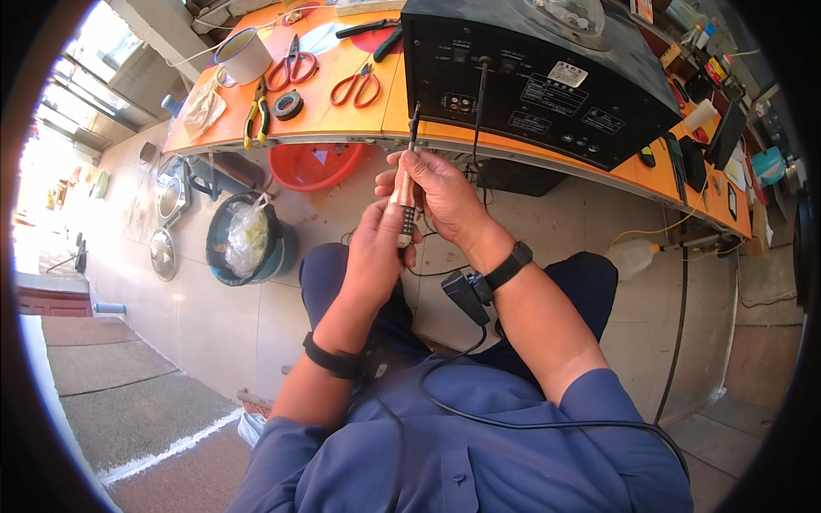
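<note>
My left hand (pixel 376 244) and my right hand (pixel 445 195) are both closed around a screwdriver (pixel 406 224) with a copper-coloured and black handle. Its dark shaft points away from me, and the tip reaches the lower left corner of a black box-shaped audio unit's (pixel 633 141) rear panel. The left fingers wrap the lower end of the handle. Higher up, near the shaft, my right thumb and fingers grip it. The panel carries switches, round sockets and printed labels, and a black cable (pixel 481 111) hangs from it.
On the orange table (pixel 333 120) left of the unit lie red-handled scissors (pixel 292 70), small red-handled snips (pixel 356 88), yellow-black pliers (pixel 256 115), black tape (pixel 288 105) and a white mug (pixel 243 56). Below are a red basin (pixel 316 175) and a bucket (pixel 286 248) with a plastic bag.
</note>
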The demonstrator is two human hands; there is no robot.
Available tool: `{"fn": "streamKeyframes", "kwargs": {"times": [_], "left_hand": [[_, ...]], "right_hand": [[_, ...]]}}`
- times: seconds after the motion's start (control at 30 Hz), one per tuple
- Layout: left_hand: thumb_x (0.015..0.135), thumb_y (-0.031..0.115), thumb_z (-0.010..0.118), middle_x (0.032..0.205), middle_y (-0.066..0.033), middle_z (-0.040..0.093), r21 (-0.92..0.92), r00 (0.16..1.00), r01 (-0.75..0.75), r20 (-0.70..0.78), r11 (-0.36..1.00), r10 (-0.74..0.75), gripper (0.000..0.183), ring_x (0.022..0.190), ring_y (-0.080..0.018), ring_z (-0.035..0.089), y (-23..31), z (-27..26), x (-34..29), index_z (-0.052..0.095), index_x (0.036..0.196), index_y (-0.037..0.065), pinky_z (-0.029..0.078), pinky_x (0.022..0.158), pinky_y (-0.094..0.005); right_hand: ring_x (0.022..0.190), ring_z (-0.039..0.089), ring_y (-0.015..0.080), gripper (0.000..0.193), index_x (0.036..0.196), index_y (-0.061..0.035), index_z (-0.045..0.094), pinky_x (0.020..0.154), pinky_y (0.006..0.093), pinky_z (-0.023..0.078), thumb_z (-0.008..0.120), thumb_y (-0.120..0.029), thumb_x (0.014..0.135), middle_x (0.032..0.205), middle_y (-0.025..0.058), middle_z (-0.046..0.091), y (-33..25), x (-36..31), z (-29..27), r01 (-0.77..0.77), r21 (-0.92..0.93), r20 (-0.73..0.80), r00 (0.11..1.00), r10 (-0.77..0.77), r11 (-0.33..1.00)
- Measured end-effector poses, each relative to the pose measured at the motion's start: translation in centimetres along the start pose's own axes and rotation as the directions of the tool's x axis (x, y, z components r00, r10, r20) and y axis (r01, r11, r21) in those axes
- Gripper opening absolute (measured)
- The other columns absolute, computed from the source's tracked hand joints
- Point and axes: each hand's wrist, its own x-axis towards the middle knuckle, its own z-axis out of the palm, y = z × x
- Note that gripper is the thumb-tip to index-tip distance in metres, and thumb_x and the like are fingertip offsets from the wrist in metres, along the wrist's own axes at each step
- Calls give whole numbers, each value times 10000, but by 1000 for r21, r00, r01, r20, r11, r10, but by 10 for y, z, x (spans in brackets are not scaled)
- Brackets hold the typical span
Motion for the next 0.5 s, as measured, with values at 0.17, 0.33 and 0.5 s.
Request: {"fn": "streamKeyframes", "kwargs": {"times": [0.17, 0.33, 0.5], "left_hand": [[1098, 358, 407, 826, -91, 637, -460, 971, 238, 136, 855, -197, 354, 544, -143, 521, 2, -5, -1, 531, 1249, 62, 391, 476, -240], [1074, 277, 512, 834, -67, 641, 603, 950, -224, -40, 766, 310, 333, 580, -153, 560, -4, 1, 0, 523, 1299, 32, 447, 536, -238], [1097, 370, 399, 832, -108, 644, -516, 967, 244, 197, 821, -163, 370, 528, -155, 525, 1, -5, -2, 544, 1232, 58, 406, 476, -246]], "right_hand": [[855, 689, 163, 312, 1163, -37, 608, 774, 302, 557, 573, -326, 1051, 976, 94, 713, -3, 2, -3, -47, -20, 29, 998, 47, 999], [855, 690, 159, 318, 1156, -39, 604, 766, 298, 556, 565, -338, 1053, 991, 102, 717, -1, -1, 0, -5, -42, -5, 1000, 5, 999], [879, 692, 167, 334, 1163, -32, 601, 792, 306, 558, 546, -345, 1062, 999, 114, 714, -4, -2, -4, -44, -12, 45, 998, 44, 999]]}}
